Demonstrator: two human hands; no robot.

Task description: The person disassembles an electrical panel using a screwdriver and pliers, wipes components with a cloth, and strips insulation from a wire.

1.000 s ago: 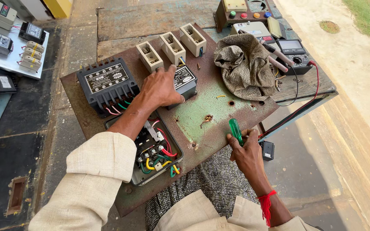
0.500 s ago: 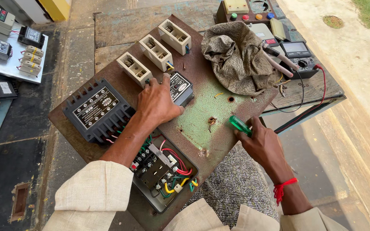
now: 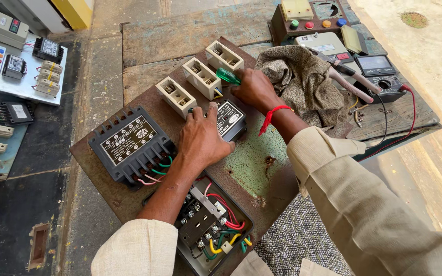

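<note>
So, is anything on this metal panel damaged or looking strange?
Yes. The metal panel is rusty, its green paint worn away, with a rough corroded hole near the left hand. The wired unit at the front lies open, its coloured wires exposed.

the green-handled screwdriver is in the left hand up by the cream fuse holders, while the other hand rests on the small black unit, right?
Not quite: the head view shows the green-handled screwdriver in the right hand, up by the cream fuse holders. The left hand is the one resting on the small black unit.

Bright, sharp daylight; soft shadows.
</note>
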